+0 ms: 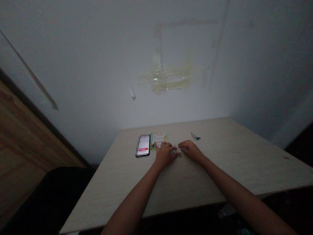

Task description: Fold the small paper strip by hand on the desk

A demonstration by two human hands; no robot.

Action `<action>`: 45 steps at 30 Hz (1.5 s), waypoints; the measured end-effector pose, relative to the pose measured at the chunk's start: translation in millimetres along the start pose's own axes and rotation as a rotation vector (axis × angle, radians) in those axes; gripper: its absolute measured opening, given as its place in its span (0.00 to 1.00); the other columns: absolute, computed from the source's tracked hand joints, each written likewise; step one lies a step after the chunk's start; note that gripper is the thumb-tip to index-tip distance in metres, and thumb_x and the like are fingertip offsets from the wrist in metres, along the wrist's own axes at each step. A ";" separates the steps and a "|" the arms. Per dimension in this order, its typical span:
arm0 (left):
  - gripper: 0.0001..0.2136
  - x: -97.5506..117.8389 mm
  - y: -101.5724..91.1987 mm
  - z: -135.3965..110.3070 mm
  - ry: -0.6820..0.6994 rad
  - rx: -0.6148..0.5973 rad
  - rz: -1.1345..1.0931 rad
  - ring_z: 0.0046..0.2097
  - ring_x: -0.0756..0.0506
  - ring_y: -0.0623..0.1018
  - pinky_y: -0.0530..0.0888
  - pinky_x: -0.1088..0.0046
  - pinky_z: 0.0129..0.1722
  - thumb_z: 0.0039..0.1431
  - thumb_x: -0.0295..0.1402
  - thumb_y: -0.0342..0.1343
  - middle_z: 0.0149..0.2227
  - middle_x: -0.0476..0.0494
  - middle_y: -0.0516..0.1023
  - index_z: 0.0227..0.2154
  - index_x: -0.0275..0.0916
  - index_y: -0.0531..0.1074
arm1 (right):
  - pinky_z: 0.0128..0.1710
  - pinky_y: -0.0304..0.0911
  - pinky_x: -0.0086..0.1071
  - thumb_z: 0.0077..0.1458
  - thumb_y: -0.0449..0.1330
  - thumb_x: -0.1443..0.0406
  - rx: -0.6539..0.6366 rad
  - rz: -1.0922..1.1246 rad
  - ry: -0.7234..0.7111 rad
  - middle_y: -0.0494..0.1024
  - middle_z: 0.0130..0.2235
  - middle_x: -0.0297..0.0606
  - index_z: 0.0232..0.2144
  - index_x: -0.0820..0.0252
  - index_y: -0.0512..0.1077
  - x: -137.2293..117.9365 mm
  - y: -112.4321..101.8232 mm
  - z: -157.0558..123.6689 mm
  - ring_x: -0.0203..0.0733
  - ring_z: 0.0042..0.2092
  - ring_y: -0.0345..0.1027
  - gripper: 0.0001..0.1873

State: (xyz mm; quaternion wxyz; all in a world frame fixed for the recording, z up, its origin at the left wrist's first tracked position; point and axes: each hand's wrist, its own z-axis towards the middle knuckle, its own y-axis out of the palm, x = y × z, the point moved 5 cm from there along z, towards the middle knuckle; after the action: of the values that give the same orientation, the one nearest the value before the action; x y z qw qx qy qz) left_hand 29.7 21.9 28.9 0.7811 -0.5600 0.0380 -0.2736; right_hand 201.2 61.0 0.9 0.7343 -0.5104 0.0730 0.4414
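Both my arms reach forward over a pale wooden table (220,169). My left hand (164,154) and my right hand (190,149) meet over a small pale, greenish object (178,151) that lies on the tabletop. Fingers of both hands are curled and pinched on it, and most of it is hidden, so I cannot make out what it is. A green and white printed card or leaflet (158,139) lies just beyond my left hand, partly covered by its fingers.
A black phone (143,145) with a lit screen lies left of the leaflet. A small white and blue scrap (195,136) rests near the table's far edge. A white wall with old tape marks (166,80) stands behind. A dark chair back (51,195) is at lower left.
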 end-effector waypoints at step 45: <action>0.15 -8.4 12.1 -0.9 -0.082 -0.053 -0.004 0.65 0.30 0.57 0.33 0.26 0.58 0.54 0.49 0.60 0.58 0.54 0.71 0.45 0.62 0.76 | 0.46 0.60 0.34 0.55 0.60 0.68 0.122 -0.135 0.180 0.80 0.40 0.38 0.38 0.57 0.70 -6.6 -2.6 10.6 0.44 0.47 0.68 0.07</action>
State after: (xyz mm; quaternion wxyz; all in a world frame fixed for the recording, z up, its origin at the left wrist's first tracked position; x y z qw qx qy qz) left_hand 26.9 27.7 15.7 0.7664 -0.5912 0.0122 -0.2510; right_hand 195.4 65.6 11.4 0.7826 -0.5062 0.1305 0.3381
